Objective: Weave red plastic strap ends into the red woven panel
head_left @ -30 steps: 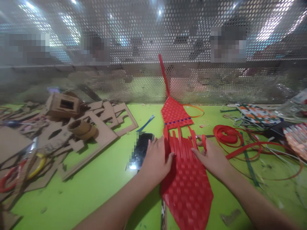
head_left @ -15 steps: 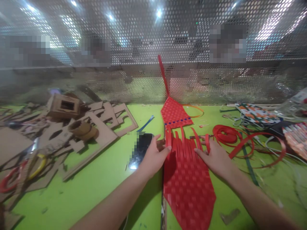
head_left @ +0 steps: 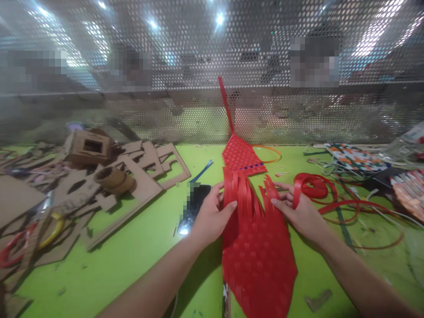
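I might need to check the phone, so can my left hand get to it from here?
Probably yes: the phone lies just beside the left hand, with nothing seen between them. That hand seems to pinch red strips, though, so it would likely have to let go.

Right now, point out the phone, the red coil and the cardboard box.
Phone [head_left: 200,199]: head view, dark screen.
Red coil [head_left: 316,192]: head view, lower windings.
Cardboard box [head_left: 105,149]: head view, front, beside its opening.

Woven panel [head_left: 260,251]: flat plastic-looking strips, smooth, semi-gloss. Box [head_left: 88,146]: matt brown cardboard. Screen [head_left: 198,106]: perforated, metal-looking. Desk [head_left: 132,274]: smooth, with a soft sheen.
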`<action>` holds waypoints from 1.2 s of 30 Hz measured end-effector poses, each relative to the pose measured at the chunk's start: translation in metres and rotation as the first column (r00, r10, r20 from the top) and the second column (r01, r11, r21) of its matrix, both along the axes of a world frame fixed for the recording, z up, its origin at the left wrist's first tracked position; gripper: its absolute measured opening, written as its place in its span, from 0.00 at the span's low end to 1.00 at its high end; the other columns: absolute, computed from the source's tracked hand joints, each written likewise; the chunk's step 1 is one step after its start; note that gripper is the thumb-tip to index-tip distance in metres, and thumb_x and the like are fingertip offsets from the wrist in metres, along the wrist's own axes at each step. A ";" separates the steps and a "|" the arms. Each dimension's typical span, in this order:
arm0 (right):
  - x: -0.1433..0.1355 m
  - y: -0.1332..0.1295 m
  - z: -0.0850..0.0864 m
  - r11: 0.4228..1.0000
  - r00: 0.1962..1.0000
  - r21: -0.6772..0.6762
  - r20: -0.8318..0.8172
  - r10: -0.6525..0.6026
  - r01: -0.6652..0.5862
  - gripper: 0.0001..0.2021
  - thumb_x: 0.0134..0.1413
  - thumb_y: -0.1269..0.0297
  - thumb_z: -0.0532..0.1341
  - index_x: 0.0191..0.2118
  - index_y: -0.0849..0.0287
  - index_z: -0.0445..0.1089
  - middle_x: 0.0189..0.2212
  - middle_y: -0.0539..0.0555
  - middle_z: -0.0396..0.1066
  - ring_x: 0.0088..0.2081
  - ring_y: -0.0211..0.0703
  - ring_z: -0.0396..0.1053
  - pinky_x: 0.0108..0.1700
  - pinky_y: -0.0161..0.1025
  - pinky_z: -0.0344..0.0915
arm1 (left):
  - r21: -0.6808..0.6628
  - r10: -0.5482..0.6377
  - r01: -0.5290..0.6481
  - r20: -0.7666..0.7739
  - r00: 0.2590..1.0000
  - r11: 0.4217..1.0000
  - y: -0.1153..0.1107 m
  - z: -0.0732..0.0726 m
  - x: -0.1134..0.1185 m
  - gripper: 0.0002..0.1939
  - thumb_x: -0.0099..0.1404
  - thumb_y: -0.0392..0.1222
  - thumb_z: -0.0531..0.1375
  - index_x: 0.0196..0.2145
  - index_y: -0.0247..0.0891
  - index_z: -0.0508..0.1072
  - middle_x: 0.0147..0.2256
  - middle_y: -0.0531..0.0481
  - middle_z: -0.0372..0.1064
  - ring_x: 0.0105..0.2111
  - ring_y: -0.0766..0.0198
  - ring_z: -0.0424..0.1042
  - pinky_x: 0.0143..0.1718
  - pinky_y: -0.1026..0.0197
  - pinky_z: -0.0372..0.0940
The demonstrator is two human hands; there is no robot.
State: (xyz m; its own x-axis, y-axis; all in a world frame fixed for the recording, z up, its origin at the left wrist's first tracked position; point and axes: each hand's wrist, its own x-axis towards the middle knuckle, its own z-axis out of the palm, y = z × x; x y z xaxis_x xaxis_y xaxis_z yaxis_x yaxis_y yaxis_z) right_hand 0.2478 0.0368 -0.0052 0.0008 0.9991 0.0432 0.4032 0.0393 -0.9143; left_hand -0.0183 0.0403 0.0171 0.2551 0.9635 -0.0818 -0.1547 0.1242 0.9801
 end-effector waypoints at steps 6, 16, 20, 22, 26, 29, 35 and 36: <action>-0.003 -0.002 -0.006 0.995 0.919 0.096 0.395 -0.004 -0.036 0.32 0.69 0.49 0.61 0.72 0.57 0.63 0.36 0.55 0.80 0.32 0.52 0.76 0.37 0.49 0.75 | 0.283 0.174 -0.005 -0.576 0.798 0.959 0.012 -0.017 -0.009 0.34 0.74 0.39 0.60 0.74 0.38 0.57 0.61 0.33 0.76 0.65 0.41 0.73 0.66 0.38 0.68; -0.006 0.003 -0.030 0.964 0.773 0.159 0.631 0.065 -0.211 0.27 0.73 0.54 0.54 0.70 0.58 0.67 0.64 0.66 0.74 0.64 0.61 0.73 0.66 0.62 0.67 | 0.400 0.190 0.539 -0.895 0.403 0.741 -0.014 -0.023 0.012 0.35 0.82 0.55 0.47 0.77 0.33 0.54 0.79 0.36 0.38 0.79 0.42 0.31 0.77 0.34 0.41; -0.004 0.004 -0.032 0.955 0.752 0.191 0.658 0.048 -0.228 0.26 0.72 0.55 0.55 0.69 0.58 0.67 0.66 0.66 0.73 0.66 0.61 0.70 0.68 0.63 0.65 | 0.307 0.081 0.632 -0.929 0.360 0.711 -0.020 -0.029 0.017 0.39 0.81 0.64 0.47 0.78 0.38 0.54 0.78 0.38 0.42 0.79 0.41 0.34 0.77 0.34 0.39; -0.002 0.004 -0.031 0.951 0.736 0.195 0.675 0.046 -0.239 0.26 0.73 0.55 0.55 0.69 0.58 0.68 0.66 0.66 0.72 0.67 0.60 0.70 0.68 0.62 0.66 | 0.295 0.074 0.635 -0.934 0.351 0.714 -0.020 -0.032 0.017 0.40 0.80 0.65 0.48 0.78 0.38 0.53 0.78 0.39 0.41 0.79 0.41 0.33 0.78 0.34 0.38; 0.001 0.005 -0.028 0.953 0.695 0.198 0.719 0.017 -0.228 0.26 0.72 0.53 0.56 0.68 0.58 0.71 0.69 0.67 0.69 0.68 0.64 0.69 0.68 0.64 0.66 | 0.286 0.070 0.632 -0.937 0.344 0.720 -0.020 -0.032 0.018 0.42 0.79 0.68 0.47 0.78 0.37 0.54 0.78 0.38 0.41 0.79 0.41 0.34 0.78 0.34 0.37; 0.005 0.006 -0.027 0.960 0.662 0.202 0.749 -0.023 -0.194 0.25 0.71 0.50 0.58 0.66 0.55 0.74 0.69 0.67 0.69 0.66 0.68 0.70 0.65 0.68 0.67 | 0.292 0.088 0.624 -0.938 0.336 0.725 -0.021 -0.029 0.021 0.43 0.79 0.69 0.47 0.78 0.38 0.55 0.78 0.38 0.44 0.79 0.39 0.36 0.77 0.29 0.32; 0.016 0.006 -0.025 0.975 0.611 0.180 0.789 -0.066 -0.127 0.29 0.72 0.46 0.56 0.67 0.58 0.72 0.68 0.70 0.69 0.66 0.70 0.70 0.61 0.67 0.72 | 0.281 0.076 0.630 -0.940 0.332 0.724 -0.022 -0.027 0.033 0.44 0.79 0.69 0.46 0.78 0.35 0.54 0.77 0.35 0.43 0.79 0.36 0.35 0.75 0.23 0.32; 0.019 0.007 -0.025 0.973 0.628 0.189 0.775 -0.063 -0.136 0.29 0.72 0.46 0.56 0.68 0.59 0.72 0.68 0.70 0.69 0.66 0.69 0.69 0.62 0.66 0.71 | 0.267 0.061 0.636 -0.943 0.327 0.724 -0.023 -0.026 0.035 0.44 0.79 0.68 0.46 0.78 0.34 0.54 0.78 0.34 0.42 0.79 0.35 0.35 0.75 0.23 0.33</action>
